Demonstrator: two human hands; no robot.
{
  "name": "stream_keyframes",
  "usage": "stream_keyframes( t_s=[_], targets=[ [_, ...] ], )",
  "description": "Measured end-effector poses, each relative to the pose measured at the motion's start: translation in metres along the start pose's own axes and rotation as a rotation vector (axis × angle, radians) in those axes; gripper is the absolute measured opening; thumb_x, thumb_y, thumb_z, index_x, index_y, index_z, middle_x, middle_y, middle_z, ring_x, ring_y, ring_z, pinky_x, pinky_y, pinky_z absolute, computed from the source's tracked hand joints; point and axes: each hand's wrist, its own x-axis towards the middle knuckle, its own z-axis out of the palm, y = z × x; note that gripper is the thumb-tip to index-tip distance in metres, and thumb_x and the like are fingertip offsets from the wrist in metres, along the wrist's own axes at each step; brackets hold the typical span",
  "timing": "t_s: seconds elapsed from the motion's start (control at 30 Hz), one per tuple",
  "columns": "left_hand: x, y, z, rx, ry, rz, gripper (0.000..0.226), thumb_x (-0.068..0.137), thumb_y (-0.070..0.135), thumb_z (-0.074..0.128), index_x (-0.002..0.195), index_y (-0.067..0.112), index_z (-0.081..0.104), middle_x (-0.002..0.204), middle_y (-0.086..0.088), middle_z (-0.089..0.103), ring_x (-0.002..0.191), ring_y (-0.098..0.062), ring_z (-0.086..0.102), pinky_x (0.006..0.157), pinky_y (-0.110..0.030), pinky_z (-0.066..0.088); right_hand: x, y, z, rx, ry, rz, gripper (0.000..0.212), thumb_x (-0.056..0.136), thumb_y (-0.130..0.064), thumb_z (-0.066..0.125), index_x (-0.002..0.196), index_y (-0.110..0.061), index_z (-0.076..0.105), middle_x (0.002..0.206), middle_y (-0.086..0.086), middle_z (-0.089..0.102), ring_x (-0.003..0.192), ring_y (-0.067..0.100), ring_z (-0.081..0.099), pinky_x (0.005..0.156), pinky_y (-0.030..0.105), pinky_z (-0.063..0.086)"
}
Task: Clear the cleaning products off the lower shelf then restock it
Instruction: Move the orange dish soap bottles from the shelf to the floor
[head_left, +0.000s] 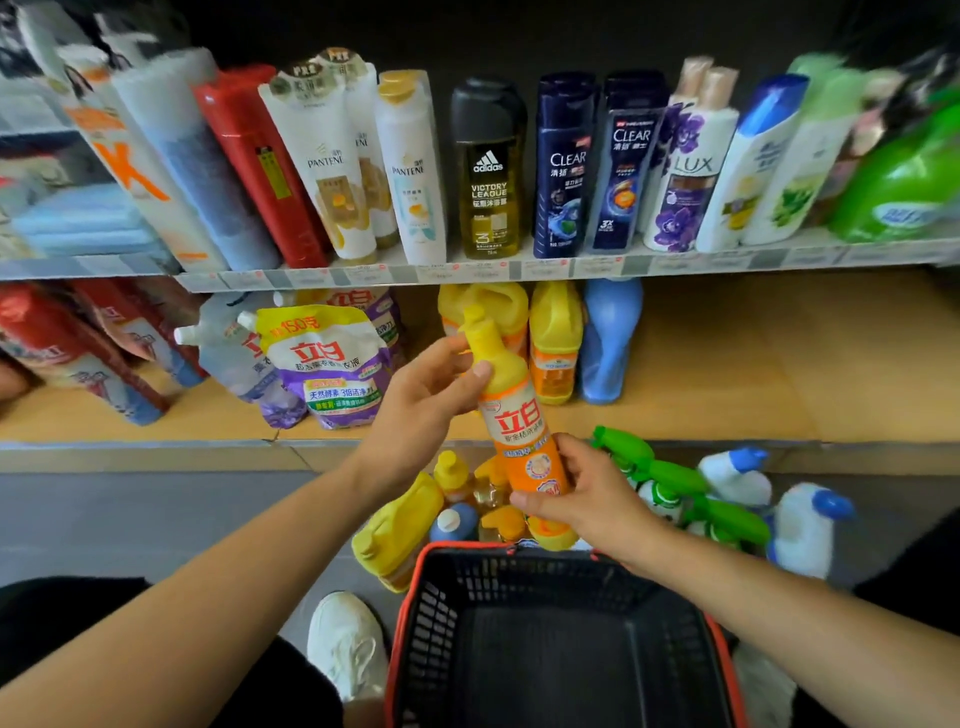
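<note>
A tall yellow and orange dish soap bottle (511, 415) is held upright in front of the lower shelf (727, 395). My left hand (421, 405) grips its neck and my right hand (587, 488) grips its lower body. On the lower shelf stand yellow bottles (553, 343), a blue bottle (608, 343), detergent refill pouches (327, 364) and red packs (78, 343) at the left. On the floor lie yellow bottles (395, 530), green spray bottles (670, 483) and white bottles with blue caps (800, 525).
A black basket with a red rim (550, 639) sits empty on the floor in front of me. The upper shelf (467, 273) carries a row of shampoo and body wash bottles. My white shoe (345, 644) is left of the basket. The right half of the lower shelf is bare.
</note>
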Motion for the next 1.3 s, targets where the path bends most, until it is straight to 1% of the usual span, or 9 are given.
stream_keyframes(
  t_s=[0.13,0.23,0.4,0.63,0.83,0.9,1.03,1.2,1.3],
  targets=[
    [0.01,-0.007,0.0,-0.001,0.025,0.046,0.047,0.095,0.019,0.062,0.141,0.02,0.054,0.124,-0.029,0.063,0.118,-0.045,0.06,0.097,-0.052,0.055,0.004,0.007,-0.006,-0.009,-0.062,0.03,0.055,0.074,-0.022,0.09,0.122,-0.024,0.064,0.112,-0.005,0.075,0.103,0.014,0.072,0.094,0.045,0.058],
    [0.016,-0.008,-0.001,0.052,0.024,0.069,0.036,0.094,0.018,0.063,0.129,0.009,0.062,0.118,-0.022,0.068,0.111,-0.037,0.066,0.091,-0.045,0.057,0.006,0.011,-0.007,-0.026,-0.09,0.046,0.054,0.074,-0.019,0.089,0.121,-0.025,0.064,0.112,-0.005,0.076,0.104,0.014,0.072,0.094,0.044,0.058],
    [0.022,-0.008,-0.003,0.055,0.043,0.037,0.021,0.098,0.03,0.058,0.113,0.021,0.071,0.111,-0.009,0.073,0.105,-0.021,0.068,0.086,-0.033,0.057,0.009,0.013,-0.009,-0.006,-0.108,0.06,0.046,0.074,-0.013,0.089,0.112,-0.027,0.066,0.108,-0.005,0.077,0.102,0.014,0.073,0.091,0.038,0.059],
    [0.025,-0.007,-0.014,-0.092,-0.084,-0.11,0.032,0.105,0.034,0.042,0.118,0.029,0.07,0.118,-0.002,0.072,0.114,-0.02,0.066,0.096,-0.038,0.051,0.007,0.008,-0.019,0.087,-0.235,0.139,0.045,0.082,-0.009,0.081,0.123,-0.017,0.064,0.115,0.001,0.075,0.109,0.017,0.07,0.096,0.036,0.057],
    [0.02,-0.007,-0.01,0.084,0.063,0.034,0.028,0.097,0.022,0.063,0.124,0.017,0.068,0.114,-0.003,0.076,0.107,-0.013,0.071,0.079,-0.022,0.056,0.008,0.006,-0.017,-0.003,-0.145,0.067,0.046,0.078,-0.015,0.085,0.119,-0.023,0.066,0.111,-0.001,0.076,0.104,0.017,0.072,0.095,0.044,0.058],
    [0.019,-0.009,-0.009,0.15,0.121,0.051,0.029,0.098,0.016,0.063,0.127,0.014,0.065,0.114,-0.003,0.076,0.108,-0.014,0.071,0.082,-0.028,0.06,0.008,0.007,-0.017,-0.097,-0.073,0.016,0.05,0.073,-0.022,0.09,0.117,-0.023,0.067,0.108,-0.001,0.076,0.101,0.018,0.073,0.092,0.047,0.058],
    [0.016,-0.01,-0.009,0.216,0.149,0.079,0.027,0.095,0.018,0.068,0.121,0.01,0.07,0.108,-0.012,0.075,0.104,-0.034,0.069,0.089,-0.052,0.059,0.009,0.011,-0.018,-0.253,0.044,-0.044,0.059,0.062,-0.031,0.095,0.11,-0.021,0.063,0.103,-0.003,0.074,0.093,0.015,0.072,0.086,0.048,0.058],
    [0.017,-0.009,-0.008,0.151,0.172,0.092,0.025,0.099,0.019,0.062,0.121,0.013,0.072,0.11,-0.003,0.077,0.103,-0.019,0.072,0.08,-0.03,0.06,0.01,0.009,-0.019,-0.252,0.099,-0.057,0.064,0.061,-0.029,0.096,0.112,-0.025,0.057,0.106,-0.004,0.071,0.093,0.01,0.07,0.083,0.039,0.059],
    [0.023,-0.011,-0.016,0.118,0.163,0.036,0.029,0.101,0.021,0.06,0.13,0.021,0.065,0.105,0.005,0.075,0.097,-0.01,0.071,0.076,-0.023,0.056,0.011,0.003,-0.02,-0.159,0.133,-0.047,0.062,0.061,-0.027,0.096,0.106,-0.027,0.054,0.103,-0.005,0.072,0.083,0.005,0.071,0.073,0.029,0.059]
  ],
)
